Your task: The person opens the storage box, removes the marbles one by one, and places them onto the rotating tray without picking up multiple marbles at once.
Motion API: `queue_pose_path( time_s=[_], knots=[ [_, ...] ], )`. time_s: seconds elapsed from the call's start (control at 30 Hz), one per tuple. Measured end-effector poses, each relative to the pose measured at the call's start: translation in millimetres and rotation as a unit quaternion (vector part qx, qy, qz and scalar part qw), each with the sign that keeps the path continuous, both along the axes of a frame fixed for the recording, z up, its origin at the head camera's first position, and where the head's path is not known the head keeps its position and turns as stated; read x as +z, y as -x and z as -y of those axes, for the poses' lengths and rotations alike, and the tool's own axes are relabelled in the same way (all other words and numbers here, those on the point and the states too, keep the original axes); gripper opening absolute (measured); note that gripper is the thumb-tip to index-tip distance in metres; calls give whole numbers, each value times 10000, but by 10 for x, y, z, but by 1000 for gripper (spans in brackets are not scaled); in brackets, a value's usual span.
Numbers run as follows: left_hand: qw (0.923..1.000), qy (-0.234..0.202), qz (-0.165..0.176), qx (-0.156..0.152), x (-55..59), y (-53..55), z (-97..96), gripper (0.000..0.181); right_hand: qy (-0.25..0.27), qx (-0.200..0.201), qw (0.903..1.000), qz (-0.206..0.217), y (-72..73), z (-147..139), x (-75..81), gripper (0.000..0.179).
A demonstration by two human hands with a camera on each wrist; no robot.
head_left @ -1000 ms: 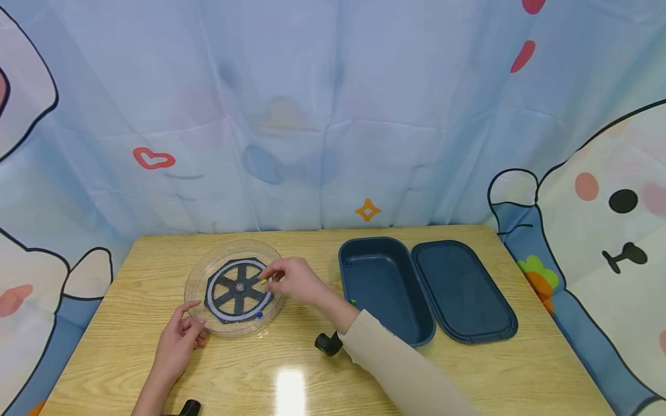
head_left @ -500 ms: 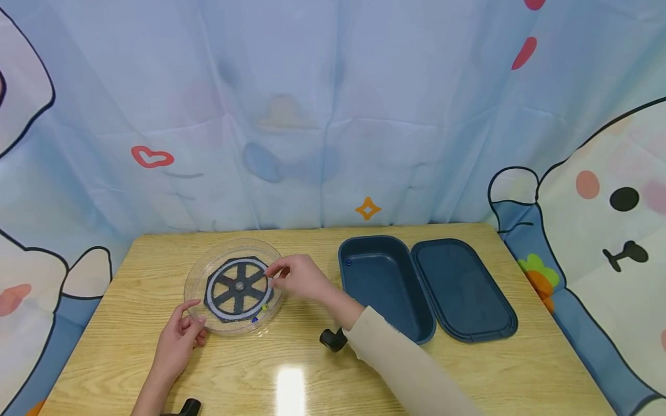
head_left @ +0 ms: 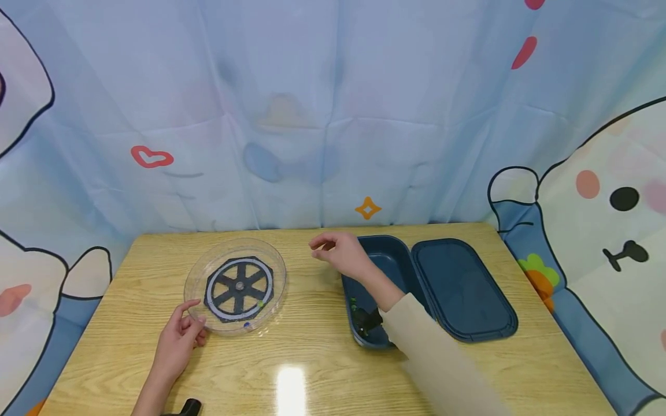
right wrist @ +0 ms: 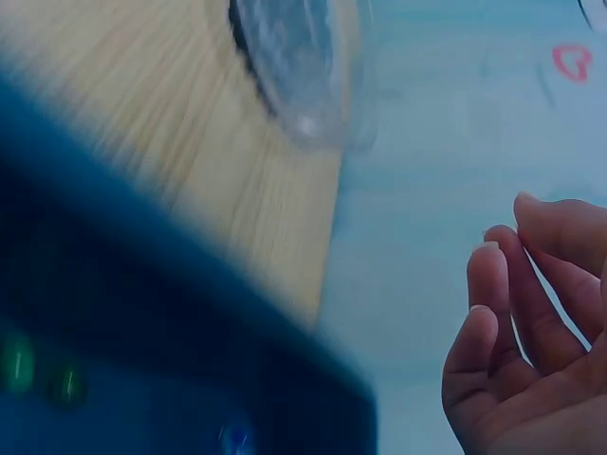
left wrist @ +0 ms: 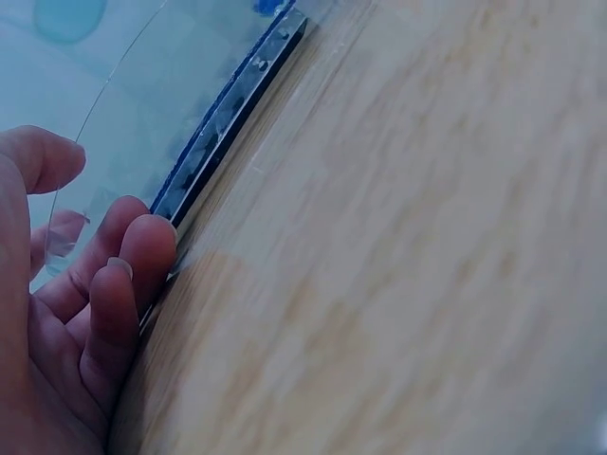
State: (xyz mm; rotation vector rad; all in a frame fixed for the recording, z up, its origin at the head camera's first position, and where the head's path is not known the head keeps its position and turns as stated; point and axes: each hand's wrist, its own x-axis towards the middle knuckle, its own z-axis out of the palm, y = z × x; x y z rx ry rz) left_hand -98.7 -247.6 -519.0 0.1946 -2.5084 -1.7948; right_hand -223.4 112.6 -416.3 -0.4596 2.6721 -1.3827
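My left hand [head_left: 178, 340] holds the near-left rim of a clear round dish [head_left: 195, 275], fingers bent at its wall in the left wrist view. Under or in the dish shows a dark six-sided-looking spoked shape with a pale ring [head_left: 239, 293]. A blue marble [head_left: 247, 325] lies by the dish's near edge, and a yellow-green marble [head_left: 261, 304] is near its right side. My right hand [head_left: 340, 253] hangs in the air over the left edge of a dark blue box [head_left: 387, 249]. Its fingers are loosely bent, with nothing between them in the right wrist view.
Green marbles [right wrist: 17, 360] and a blue marble [right wrist: 235, 436] are inside the box. The box's dark blue lid [head_left: 464, 290] lies flat on its right. A wooden table [head_left: 291, 352] carries everything, with a printed curtain [head_left: 281, 115] behind its far edge.
My right hand let go of the yellow-green marble in the dish, then moved right to the box. Both marbles in the dish rolled leftward along the near side. My left hand stayed put.
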Motion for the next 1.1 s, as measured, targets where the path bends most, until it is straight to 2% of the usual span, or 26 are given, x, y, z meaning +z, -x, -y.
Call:
queue_pose_path(
  time_s=[0.23, 0.37, 0.6, 0.9, 1.1],
  knots=[
    [10000, 33, 12, 33, 10, -8, -9, 39, 204, -509, 9983, 179, 151, -386, -145, 19],
    [10000, 34, 1, 60, 2, -11, -9, 39, 242, -634, 9974, 250, 194, -522, -244, 20],
    [9999, 87, -32, 113, 2, -15, -9, 39, -211, -719, 9969, 233, 224, -646, -420, 17],
    [9995, 116, -227, 181, 20, -14, -39, 37, -784, -570, 9947, 350, 248, -741, -606, 22],
    [9995, 118, -146, 243, 23, -22, -43, 37, -1123, -580, 9914, 338, 265, -732, -675, 23]
  ],
)
